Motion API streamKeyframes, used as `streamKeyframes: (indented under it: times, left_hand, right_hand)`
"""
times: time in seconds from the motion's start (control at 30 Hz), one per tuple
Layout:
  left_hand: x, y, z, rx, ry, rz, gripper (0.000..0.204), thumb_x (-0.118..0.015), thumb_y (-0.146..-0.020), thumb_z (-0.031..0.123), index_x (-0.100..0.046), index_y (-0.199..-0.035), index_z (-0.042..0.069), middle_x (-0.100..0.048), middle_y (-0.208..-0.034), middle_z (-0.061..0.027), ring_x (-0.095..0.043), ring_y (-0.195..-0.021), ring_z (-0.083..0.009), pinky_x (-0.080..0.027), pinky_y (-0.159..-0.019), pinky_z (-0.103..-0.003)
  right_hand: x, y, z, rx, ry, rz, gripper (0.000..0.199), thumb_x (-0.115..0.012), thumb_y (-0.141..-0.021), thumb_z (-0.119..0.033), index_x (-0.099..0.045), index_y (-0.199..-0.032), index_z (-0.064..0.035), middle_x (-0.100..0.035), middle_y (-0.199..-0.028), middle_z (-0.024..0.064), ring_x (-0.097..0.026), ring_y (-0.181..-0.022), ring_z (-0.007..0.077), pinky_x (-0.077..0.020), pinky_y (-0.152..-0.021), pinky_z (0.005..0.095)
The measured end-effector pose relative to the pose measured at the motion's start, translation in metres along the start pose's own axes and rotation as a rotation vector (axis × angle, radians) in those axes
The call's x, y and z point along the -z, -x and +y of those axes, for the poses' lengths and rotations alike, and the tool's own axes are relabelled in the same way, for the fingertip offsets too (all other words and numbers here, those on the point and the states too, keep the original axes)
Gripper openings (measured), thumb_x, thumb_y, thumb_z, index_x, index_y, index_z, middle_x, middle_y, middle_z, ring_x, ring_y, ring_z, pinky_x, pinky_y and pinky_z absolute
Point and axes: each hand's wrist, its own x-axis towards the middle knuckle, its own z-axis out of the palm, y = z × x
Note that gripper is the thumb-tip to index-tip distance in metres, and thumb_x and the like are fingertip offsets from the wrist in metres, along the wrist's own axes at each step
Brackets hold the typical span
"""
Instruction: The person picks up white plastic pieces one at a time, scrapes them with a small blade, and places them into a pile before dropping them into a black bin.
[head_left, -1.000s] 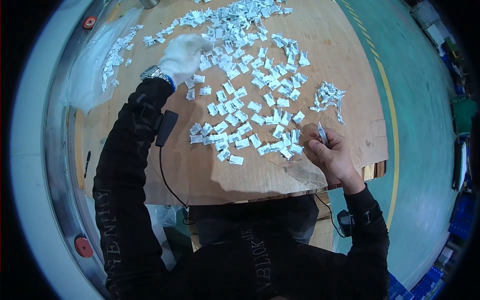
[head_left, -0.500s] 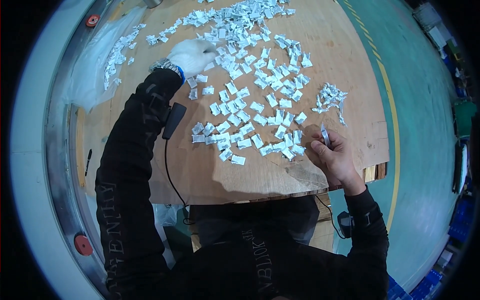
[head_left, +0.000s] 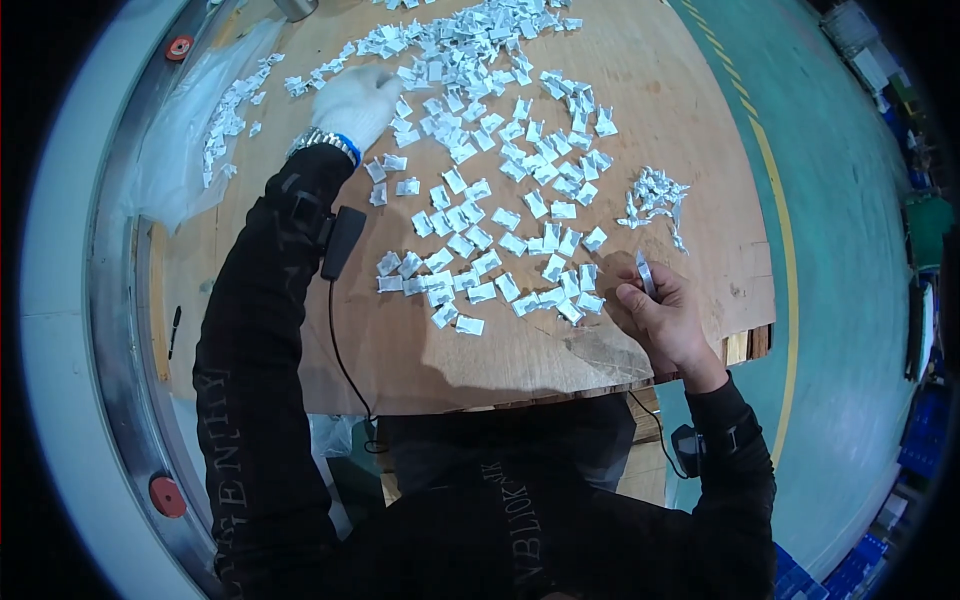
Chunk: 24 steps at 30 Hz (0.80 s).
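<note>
Many small white plastic parts (head_left: 440, 285) lie loosely spread over the wooden table. Farther back they merge into a dense pile (head_left: 480, 45). My left hand (head_left: 355, 105), in a white glove, rests at the left side of that pile, back of the hand up; its fingers are mostly hidden, so whether they hold a part does not show. My bare right hand (head_left: 665, 318) is closed around a small knife (head_left: 645, 274), its pointed silver blade sticking up past the fingers. It stays right of the nearest parts, just below a small heap of white scraps (head_left: 655, 195).
On the left, a clear plastic bag (head_left: 165, 160) lies beside another scatter of white pieces (head_left: 225, 120). A black pen (head_left: 175, 330) lies near the left edge. A metal cup (head_left: 296, 8) stands at the back. Cables (head_left: 335, 350) run from both wrist devices over the table's front edge.
My left hand has moved left, away from the pile's middle. My right hand keeps the knife at nearly the same place. The whole view has shifted slightly.
</note>
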Motion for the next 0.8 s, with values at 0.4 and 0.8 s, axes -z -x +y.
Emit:
streamKeyframes:
  times: [0.4, 0.8]
  left_hand:
    - [-0.022, 0.014, 0.02, -0.619, -0.186, 0.026, 0.031, -0.052, -0.098, 0.029, -0.074, -0.116, 0.014, -0.073, -0.112, -0.0138, -0.067, -0.111, -0.0347, -0.053, -0.097, -0.047]
    - [-0.009, 0.07, 0.004, -0.515, 0.226, 0.328, 0.021, -0.064, -0.097, 0.018, -0.074, -0.113, 0.008, -0.073, -0.11, -0.0133, -0.067, -0.106, -0.0318, -0.053, -0.095, -0.04]
  right_hand:
    - [-0.005, 0.001, -0.002, -0.046, -0.158, -0.008, 0.02, -0.068, -0.099, -0.003, -0.064, -0.119, 0.0008, -0.066, -0.101, 0.0021, -0.066, -0.093, 0.0104, -0.0607, -0.083, 0.0293]
    - [-0.003, 0.001, -0.001, 0.05, -0.041, 0.029, 0.018, -0.071, -0.099, -0.007, -0.068, -0.116, 0.0003, -0.067, -0.095, -0.0017, -0.061, -0.082, 0.0054, -0.0539, -0.075, 0.0221]
